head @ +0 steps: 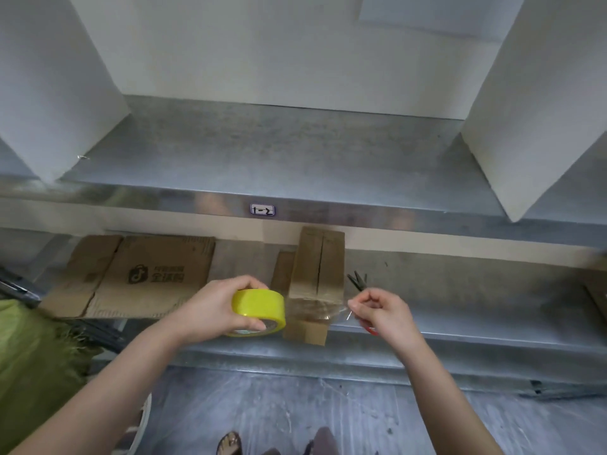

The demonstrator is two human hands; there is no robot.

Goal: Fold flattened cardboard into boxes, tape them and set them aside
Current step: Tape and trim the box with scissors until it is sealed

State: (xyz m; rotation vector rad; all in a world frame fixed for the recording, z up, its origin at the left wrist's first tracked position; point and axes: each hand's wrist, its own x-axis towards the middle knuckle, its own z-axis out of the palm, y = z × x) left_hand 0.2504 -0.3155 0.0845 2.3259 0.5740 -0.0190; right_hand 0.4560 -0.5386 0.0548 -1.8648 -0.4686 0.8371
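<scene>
The left hand [215, 310] grips the yellow tape roll [259, 307]. The right hand [384, 315] pinches the clear tape strip [317, 311] by the small box [320, 261].

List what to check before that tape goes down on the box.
1. Left hand grips tape roll: ok.
2. Right hand pinches tape strip by its end: ok.
3. Strip pulled out across the box: ok.
4. Box flaps closed at the seam: ok, thin slit shows.
5. Strip touching cardboard: cannot tell.
6. Scissors within reach: ok, beside right hand.
</scene>
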